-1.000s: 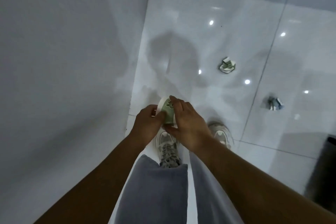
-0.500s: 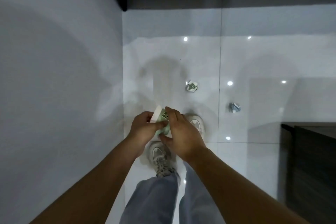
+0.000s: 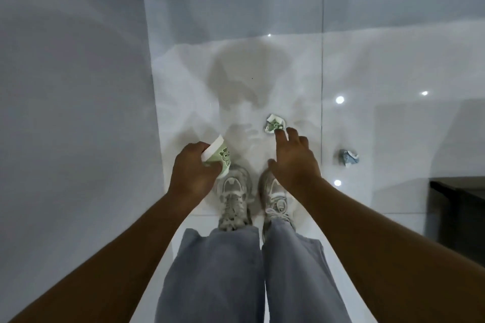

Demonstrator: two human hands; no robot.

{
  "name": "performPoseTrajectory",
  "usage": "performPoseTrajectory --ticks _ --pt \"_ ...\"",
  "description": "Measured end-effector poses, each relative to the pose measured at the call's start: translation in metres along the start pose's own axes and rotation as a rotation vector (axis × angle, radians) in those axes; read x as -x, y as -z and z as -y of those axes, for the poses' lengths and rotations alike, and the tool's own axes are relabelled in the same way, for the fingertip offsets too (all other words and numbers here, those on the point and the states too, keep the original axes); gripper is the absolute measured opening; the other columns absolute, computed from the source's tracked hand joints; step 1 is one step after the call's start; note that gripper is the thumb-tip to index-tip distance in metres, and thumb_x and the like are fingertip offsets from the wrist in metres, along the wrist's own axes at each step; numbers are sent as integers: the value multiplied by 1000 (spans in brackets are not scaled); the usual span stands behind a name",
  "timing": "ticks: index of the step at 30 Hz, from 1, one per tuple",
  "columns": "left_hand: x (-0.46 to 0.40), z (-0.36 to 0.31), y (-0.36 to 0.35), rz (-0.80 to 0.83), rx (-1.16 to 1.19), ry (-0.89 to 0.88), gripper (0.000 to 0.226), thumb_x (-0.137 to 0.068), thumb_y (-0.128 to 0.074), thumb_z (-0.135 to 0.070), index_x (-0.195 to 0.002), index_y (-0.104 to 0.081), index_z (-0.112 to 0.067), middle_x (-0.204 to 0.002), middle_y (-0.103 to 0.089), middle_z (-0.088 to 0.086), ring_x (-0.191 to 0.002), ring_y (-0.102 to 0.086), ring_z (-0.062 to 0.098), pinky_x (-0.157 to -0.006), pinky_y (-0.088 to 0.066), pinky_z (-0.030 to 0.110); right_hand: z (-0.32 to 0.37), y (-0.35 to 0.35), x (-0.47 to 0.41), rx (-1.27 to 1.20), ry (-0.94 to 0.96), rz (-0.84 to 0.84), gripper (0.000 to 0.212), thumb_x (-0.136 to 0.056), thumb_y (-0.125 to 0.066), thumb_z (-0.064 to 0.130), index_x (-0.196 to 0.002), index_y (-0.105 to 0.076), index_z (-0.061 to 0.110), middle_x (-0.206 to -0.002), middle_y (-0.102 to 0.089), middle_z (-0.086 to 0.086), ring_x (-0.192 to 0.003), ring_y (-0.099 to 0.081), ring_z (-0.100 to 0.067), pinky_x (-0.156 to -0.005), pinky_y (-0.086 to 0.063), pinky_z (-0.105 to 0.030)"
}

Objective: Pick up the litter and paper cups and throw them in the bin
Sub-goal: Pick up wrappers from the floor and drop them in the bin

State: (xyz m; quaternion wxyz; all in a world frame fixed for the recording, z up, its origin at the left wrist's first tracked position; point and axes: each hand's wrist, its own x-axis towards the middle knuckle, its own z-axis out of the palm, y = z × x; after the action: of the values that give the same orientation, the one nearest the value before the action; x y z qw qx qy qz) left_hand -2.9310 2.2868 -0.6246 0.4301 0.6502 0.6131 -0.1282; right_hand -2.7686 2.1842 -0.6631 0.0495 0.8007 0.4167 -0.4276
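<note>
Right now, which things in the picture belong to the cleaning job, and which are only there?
Part of the job:
- green-and-white paper cup, held in left hand
- crumpled green paper cup on the floor, right hand open just short of it
- crumpled blue paper litter on the floor

Only there:
- grey sneakers
- dark cabinet
- white wall

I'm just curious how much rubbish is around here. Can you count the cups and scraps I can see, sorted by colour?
Green paper cup, whole, held in the left hand: 1
Green crumpled cup on the floor, just beyond the right hand: 1
Blue crumpled cup on the floor, farther right: 1
Total: 3
</note>
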Motion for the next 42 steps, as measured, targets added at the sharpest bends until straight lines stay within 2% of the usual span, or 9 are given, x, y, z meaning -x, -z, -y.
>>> performPoseTrajectory --ticks 4,8,11,17,21,26,31,37,42 --pt "-41 19 -36 1 -33 -36 28 -79 -70 -14 -106 -62 -11 -97 -58 3 -84 -55 17 -62 -38 13 -17 -33 -58 -22 -37 -15 67 -91 -57 23 -147 -23 13 -147 -29 -13 -126 -37 -33 -97 -44 -40" --pt "-91 41 -71 12 -75 -82 25 -81 -68 -18 -104 -60 -16 -97 -59 1 -87 -57 17 -74 -53 32 -29 -75 -119 -14 -66 -49 72 -90 -59 17 -149 -18 19 -155 -14 -15 -139 -23 -38 -108 -38 -44" --pt "-123 51 -88 -7 -128 -117 26 -79 -69 -21 -103 -61 -17 -97 -62 0 -85 -59 16 -75 -53 35 -31 -105 -152 15 -98 -77 78 -89 -62 13 -151 -16 25 -158 -4 -17 -143 -11 -42 -113 -32 -49" --pt "-144 52 -98 9 -150 -137 19 -76 -71 -18 -92 -61 -18 -86 -64 -1 -73 -59 14 -63 -49 31 -32 -135 -153 -46 -93 -180 55 -84 -62 2 -133 -42 18 -147 -25 -13 -129 -29 -34 -89 -52 -40" --pt "-131 36 -87 43 -161 -163 18 -76 -70 -17 -91 -61 -18 -84 -64 -2 -75 -60 17 -65 -51 34 -29 -124 -128 -118 -116 -142 48 -87 -57 4 -131 -44 19 -139 -33 -9 -122 -35 -31 -77 -55 -38" --pt "-79 -11 -44 88 -240 -214 15 -78 -67 -17 -91 -60 -19 -86 -64 -2 -77 -60 18 -65 -48 30 -13 -62 -49 -219 -152 -118 48 -91 -57 14 -135 -41 23 -138 -37 -5 -120 -42 -27 -81 -53 -36" --pt "6 -93 13 116 -364 -307 16 -80 -62 -15 -96 -60 -15 -95 -65 4 -85 -60 24 -67 -45 29 4 40 57 -316 -191 -151 47 -92 -56 19 -137 -41 22 -139 -39 -6 -118 -46 -27 -85 -49 -34" --pt "115 -194 71 182 -561 -512 18 -82 -59 -16 -100 -59 -15 -100 -62 4 -91 -58 25 -73 -49 34 19 153 188 -458 -291 -269 48 -92 -58 19 -137 -44 26 -139 -43 -3 -116 -50 -25 -87 -50 -32" --pt "191 -255 98 263 -755 -763 21 -80 -56 -13 -101 -58 -14 -102 -61 4 -93 -57 24 -71 -49 34 27 205 289 -570 -453 -391 47 -92 -59 21 -137 -45 26 -140 -44 -2 -117 -52 -23 -89 -51 -32"
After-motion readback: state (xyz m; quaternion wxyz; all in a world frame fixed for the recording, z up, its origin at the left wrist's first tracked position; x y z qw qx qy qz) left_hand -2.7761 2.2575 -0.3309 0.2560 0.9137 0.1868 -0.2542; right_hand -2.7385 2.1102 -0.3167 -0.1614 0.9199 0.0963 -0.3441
